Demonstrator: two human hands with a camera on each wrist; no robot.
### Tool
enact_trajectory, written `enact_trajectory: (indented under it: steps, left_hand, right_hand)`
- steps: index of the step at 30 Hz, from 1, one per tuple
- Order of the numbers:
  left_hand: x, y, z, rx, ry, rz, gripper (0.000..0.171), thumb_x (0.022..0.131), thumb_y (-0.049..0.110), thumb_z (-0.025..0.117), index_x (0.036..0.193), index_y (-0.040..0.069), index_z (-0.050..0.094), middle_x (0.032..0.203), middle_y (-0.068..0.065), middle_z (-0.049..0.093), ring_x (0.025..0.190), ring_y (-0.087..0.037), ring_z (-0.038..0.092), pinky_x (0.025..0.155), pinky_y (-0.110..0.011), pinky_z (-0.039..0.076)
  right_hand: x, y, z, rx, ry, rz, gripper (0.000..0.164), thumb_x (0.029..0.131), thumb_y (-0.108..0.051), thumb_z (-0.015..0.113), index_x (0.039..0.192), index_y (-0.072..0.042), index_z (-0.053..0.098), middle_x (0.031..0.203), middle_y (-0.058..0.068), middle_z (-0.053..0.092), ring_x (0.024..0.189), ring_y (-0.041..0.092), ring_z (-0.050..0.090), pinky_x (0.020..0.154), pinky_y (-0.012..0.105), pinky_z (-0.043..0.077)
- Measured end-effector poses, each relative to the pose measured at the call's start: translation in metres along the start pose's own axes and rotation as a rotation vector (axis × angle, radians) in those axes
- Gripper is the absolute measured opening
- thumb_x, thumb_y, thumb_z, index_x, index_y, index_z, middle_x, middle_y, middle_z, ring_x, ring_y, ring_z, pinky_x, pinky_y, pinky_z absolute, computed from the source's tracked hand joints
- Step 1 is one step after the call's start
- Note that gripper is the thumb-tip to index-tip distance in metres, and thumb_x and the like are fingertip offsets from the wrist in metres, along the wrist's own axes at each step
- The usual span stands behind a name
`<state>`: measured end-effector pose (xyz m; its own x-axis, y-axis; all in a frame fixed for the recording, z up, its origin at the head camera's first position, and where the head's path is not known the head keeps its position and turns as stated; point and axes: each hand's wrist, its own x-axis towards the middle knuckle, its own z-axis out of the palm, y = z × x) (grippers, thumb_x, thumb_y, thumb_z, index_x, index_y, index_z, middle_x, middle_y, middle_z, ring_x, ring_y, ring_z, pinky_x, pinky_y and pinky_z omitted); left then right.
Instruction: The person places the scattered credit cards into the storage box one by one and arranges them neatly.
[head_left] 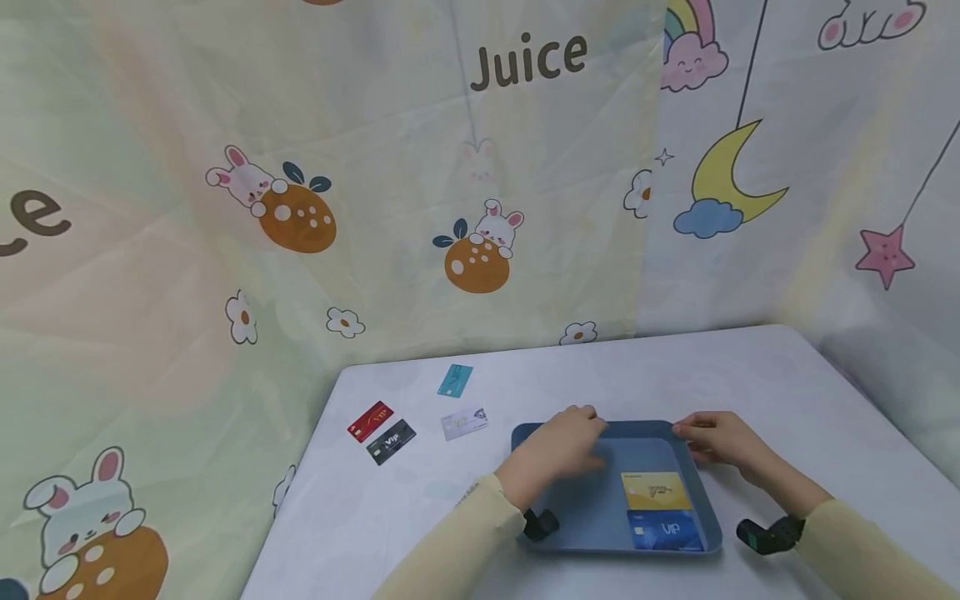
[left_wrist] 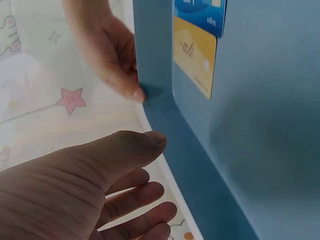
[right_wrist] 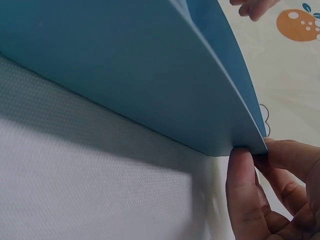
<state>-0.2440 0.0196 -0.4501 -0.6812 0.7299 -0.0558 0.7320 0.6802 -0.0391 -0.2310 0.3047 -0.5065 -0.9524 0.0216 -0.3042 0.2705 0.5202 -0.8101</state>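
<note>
A blue-grey rectangular tray (head_left: 588,500) lies on the white table, with a yellow card (head_left: 657,491) and a blue VIP card (head_left: 666,531) along its right side. My right hand (head_left: 723,442) pinches the tray's far right corner; in the right wrist view its thumb and fingers (right_wrist: 243,172) meet at the rim. Above the tray's far left part is my left hand (head_left: 558,450), with thumb and fingers apart. From the left wrist, the thumb (left_wrist: 132,150) overlaps the rim while the other fingers hang loosely bent outside it.
Left of the tray lie a red VIP card (head_left: 371,422), a black VIP card (head_left: 391,442), a teal card (head_left: 455,381) and a silver card (head_left: 464,423). A patterned cloth (head_left: 405,275) hangs behind the table's far edge (head_left: 637,340).
</note>
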Motion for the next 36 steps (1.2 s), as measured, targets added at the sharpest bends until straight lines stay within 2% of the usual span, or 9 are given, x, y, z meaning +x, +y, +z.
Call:
enact_trajectory:
  steps: [5,10,19,28,36]
  left_hand:
    - [-0.003,-0.011,0.003,-0.050,0.022,-0.026,0.045,0.094,0.040,0.074,0.133,0.018,0.068,0.123,0.004,0.066,0.105,-0.010,0.062,0.091,-0.023,0.054]
    - [-0.009,-0.022,0.004,-0.059,0.043,-0.040,0.045,0.096,0.040,0.071,0.133,0.016,0.069,0.120,0.002,0.068,0.101,-0.011,0.062,0.089,-0.026,0.054]
    - [-0.023,-0.044,0.008,-0.079,0.070,-0.108,0.048,0.097,0.041,0.070,0.137,0.015,0.067,0.130,-0.002,0.067,0.116,-0.017,0.064,0.099,-0.030,0.054]
    - [-0.035,-0.062,0.009,-0.154,0.068,-0.165,0.050,0.098,0.038,0.069,0.140,0.011,0.064,0.136,-0.006,0.065,0.123,-0.021,0.062,0.105,-0.034,0.052]
    - [-0.042,-0.076,0.010,-0.178,0.072,-0.215,0.050,0.098,0.036,0.069,0.139,0.009,0.064,0.135,-0.008,0.065,0.123,-0.023,0.062,0.104,-0.037,0.053]
  right_hand:
    - [0.000,0.001,0.000,-0.002,0.000,-0.006,0.039,0.101,-0.031,0.067,0.117,0.004,0.068,0.100,0.007,0.071,0.086,0.019,0.062,0.069,0.029,0.057]
    - [-0.001,0.002,0.000,-0.002,0.001,-0.006,0.039,0.101,-0.030,0.067,0.118,0.005,0.068,0.100,0.007,0.072,0.084,0.018,0.062,0.069,0.029,0.057]
    - [-0.003,-0.001,0.002,-0.006,0.009,0.001,0.039,0.101,-0.029,0.066,0.118,0.006,0.067,0.100,0.008,0.071,0.084,0.019,0.062,0.070,0.029,0.057]
    - [-0.006,-0.004,0.004,-0.010,0.015,-0.010,0.038,0.101,-0.028,0.065,0.118,0.006,0.067,0.099,0.008,0.071,0.084,0.019,0.061,0.069,0.029,0.057]
    - [-0.005,-0.002,0.003,-0.006,0.018,-0.011,0.040,0.101,-0.030,0.066,0.119,0.006,0.067,0.100,0.008,0.072,0.085,0.019,0.062,0.070,0.029,0.057]
